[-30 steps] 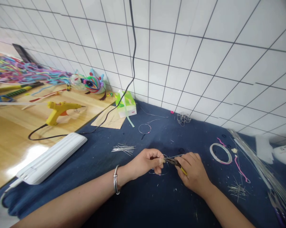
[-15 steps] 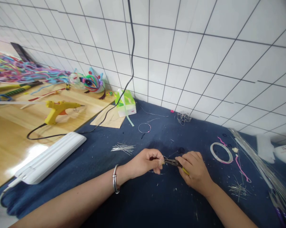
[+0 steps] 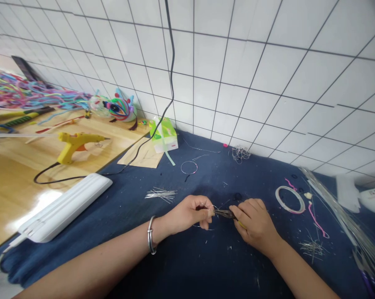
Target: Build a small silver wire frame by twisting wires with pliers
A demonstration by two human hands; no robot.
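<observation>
Two hands meet a little below and right of the middle of the frame, with thin wire and pliers between them. On the left of the pair, the left hand has thumb and fingertips together, pinching the wire; a firm pinch close to the tool would, I judge, stop so fine a strand from slipping or kinking. Next along, the pliers point leftward to those fingertips; their nose is at the wire, though whether the jaws bite on it is too small to tell. A light squeeze at the very tips, clear of the skin, should serve best. Farther right, the right hand is closed around the plier handles, and small wrist turns would likely give better control than pulling.

The wire looks hair-thin and pale, and the left hand hides most of it. One faint curve shows below that hand's fingers, over the dark blue cloth, and a short arc rises just above the fingertips. The pliers have a narrow, dark nose, with a little yellow handle visible under the right fingers.
</observation>
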